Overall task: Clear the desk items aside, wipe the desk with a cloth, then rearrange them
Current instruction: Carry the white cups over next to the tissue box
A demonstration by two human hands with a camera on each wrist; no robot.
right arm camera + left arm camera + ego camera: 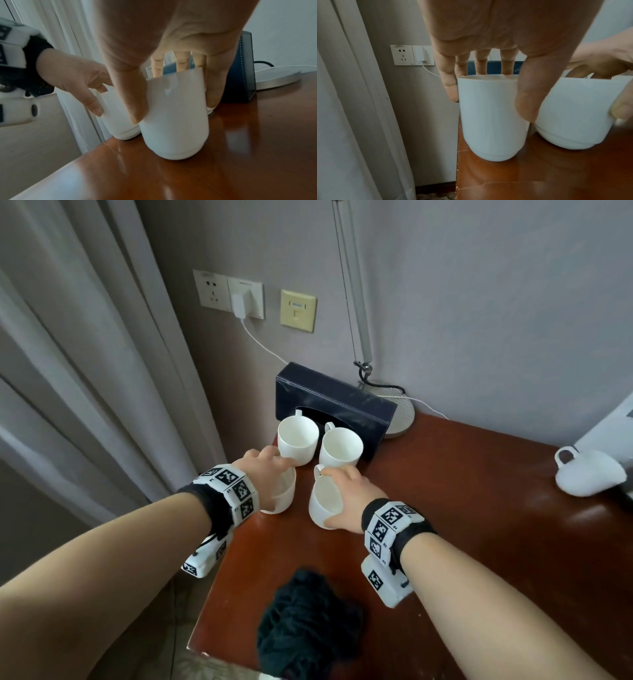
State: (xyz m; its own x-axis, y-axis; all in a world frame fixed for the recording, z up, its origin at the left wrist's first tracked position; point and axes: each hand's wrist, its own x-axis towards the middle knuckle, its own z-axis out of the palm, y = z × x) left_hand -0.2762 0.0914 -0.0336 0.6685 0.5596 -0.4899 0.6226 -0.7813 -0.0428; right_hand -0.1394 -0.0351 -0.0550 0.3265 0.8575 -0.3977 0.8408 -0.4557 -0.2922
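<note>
Several white cups stand at the far left of the red-brown desk (462, 508). My left hand (270, 470) grips the near-left cup (282, 494) (491, 119) from above, thumb (527, 97) on its near wall and fingers over the rim. My right hand (349, 491) grips the near-right cup (323, 505) (176, 121) the same way. Both cup bases sit at the desk surface, the left one right at the desk's edge. Two more cups (297, 440) (340, 446) stand just behind. A dark crumpled cloth (305, 621) lies at the desk's front.
A dark blue tissue box (342, 402) stands behind the cups against the wall, with a lamp base (402, 419) beside it. Another white cup (582, 470) lies tipped at the right edge. Curtains hang left of the desk. Wall sockets and a charger cable are above.
</note>
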